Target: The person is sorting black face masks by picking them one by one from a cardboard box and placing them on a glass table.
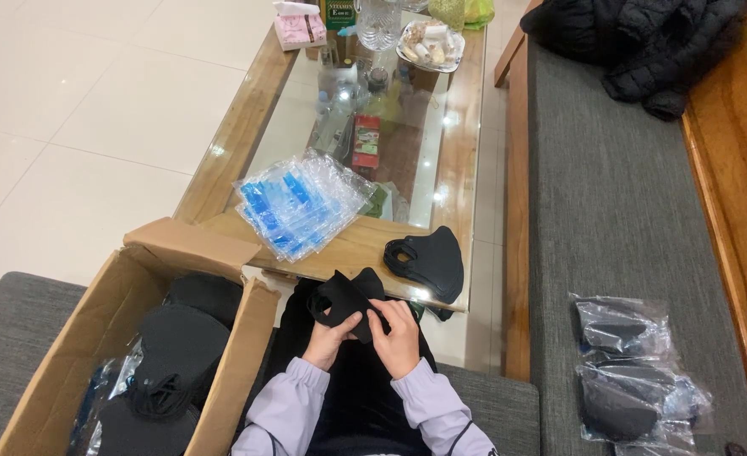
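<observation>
Over my lap I hold a black cloth face mask [345,297] with both hands. My left hand [331,338] grips its lower left part. My right hand [397,336] pinches its right side. A second black mask [428,262] lies on the near edge of the glass-topped wooden coffee table [352,247]. To its left sits a stack of clear plastic bags with blue printing [299,204]. Both my sleeves are pale lilac.
An open cardboard box [149,355] with several black masks stands on a grey cushion at my left. Bagged black masks [631,371] lie on the grey sofa at right, a black jacket [643,42] farther back. Bottles, a glass jar and a snack dish crowd the table's far end.
</observation>
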